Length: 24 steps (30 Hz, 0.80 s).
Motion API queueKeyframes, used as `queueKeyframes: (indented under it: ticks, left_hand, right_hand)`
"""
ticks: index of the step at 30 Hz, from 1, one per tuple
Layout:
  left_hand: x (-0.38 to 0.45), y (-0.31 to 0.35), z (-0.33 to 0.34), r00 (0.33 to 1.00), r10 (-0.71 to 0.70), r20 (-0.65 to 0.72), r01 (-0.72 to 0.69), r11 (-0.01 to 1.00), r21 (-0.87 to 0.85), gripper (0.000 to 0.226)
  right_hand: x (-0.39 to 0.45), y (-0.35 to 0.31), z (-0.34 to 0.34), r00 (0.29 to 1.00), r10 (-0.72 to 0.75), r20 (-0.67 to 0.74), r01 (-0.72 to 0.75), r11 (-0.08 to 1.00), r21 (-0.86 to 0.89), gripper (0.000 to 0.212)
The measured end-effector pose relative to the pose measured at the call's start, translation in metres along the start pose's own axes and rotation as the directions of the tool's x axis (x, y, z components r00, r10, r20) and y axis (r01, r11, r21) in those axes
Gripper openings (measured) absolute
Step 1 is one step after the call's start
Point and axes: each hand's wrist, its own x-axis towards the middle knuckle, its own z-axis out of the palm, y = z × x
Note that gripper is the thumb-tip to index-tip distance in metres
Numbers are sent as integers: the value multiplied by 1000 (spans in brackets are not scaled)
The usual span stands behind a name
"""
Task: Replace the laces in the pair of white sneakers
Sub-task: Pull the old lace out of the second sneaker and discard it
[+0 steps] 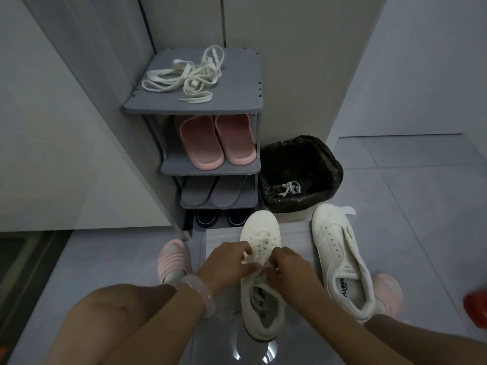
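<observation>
Laced sneaker (261,280): on the floor between the hands, toe toward the shoe rack (195,106). Left hand (226,262) and right hand (290,267): fingers curled, pinching its lace (259,246) at mid-tongue. Unlaced sneaker (340,256): just right of the right hand, untouched. Loose laces (184,75): atop the rack. Bin (300,172): holds a discarded lace.

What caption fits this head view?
Both hands work the lace of one white sneaker; the other sneaker sits unlaced beside it.
</observation>
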Motion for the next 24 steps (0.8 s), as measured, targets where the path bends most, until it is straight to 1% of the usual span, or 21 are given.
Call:
queueKeyframes:
  ticks: [1, 2, 4, 6, 9, 11, 12, 14, 17, 18, 20, 22, 24]
  left_hand:
    - [1, 1, 0, 996, 56, -63, -54, 998, 40, 29]
    - [2, 2, 0, 991, 96, -89, -93, 995, 48, 21]
    - [4, 4, 2, 988, 132, -86, -127, 990, 54, 13]
    - [4, 7, 6, 986, 146, -85, -139, 987, 87, 12]
    - [3, 12, 10, 980, 171, -106, -156, 979, 132, 4]
    - [3, 14, 11, 977, 160, -140, -148, 985, 91, 10]
    - [3, 14, 11, 978, 140, -157, -134, 990, 48, 10]
    - [4, 13, 10, 984, 81, -158, -91, 994, -60, 7]
    - [4, 6, 9, 996, 27, -86, -44, 978, -205, 7]
    - [4, 4, 9, 998, 30, -63, -43, 977, -211, 10]
    - [3, 0, 10, 997, 65, -39, -70, 985, -159, 16]
    - [3, -1, 12, 993, 106, -56, -111, 990, -85, 15]
    - [2, 1, 14, 990, 112, -87, -117, 992, -54, 15]
  right_hand:
    - [3, -1, 2, 1000, 9, -19, -9, 1000, -13, 11]
    - [5, -1, 4, 999, 19, -38, -19, 1000, -22, 11]
    - [8, 0, 6, 997, 26, -66, -27, 999, -17, 11]
    - [8, 1, 6, 997, 16, -77, -18, 1000, -17, 12]
    - [8, 1, 7, 997, -38, -64, 31, 993, -114, 10]
    - [8, 1, 5, 996, -44, -78, 31, 987, -156, 7]
    - [9, 1, 3, 995, -35, -99, 20, 989, -147, 5]
    - [10, 4, 2, 994, -10, -113, 2, 998, -66, 6]
    - [10, 11, 3, 996, 42, -84, -31, 990, 138, 9]
    - [9, 14, 3, 996, 56, -70, -43, 983, 181, 10]
    - [6, 18, 7, 997, 63, -49, -52, 980, 194, 17]
    - [4, 20, 12, 995, 67, -77, -50, 978, 203, 17]
    - [4, 19, 17, 991, 58, -119, -30, 974, 226, 14]
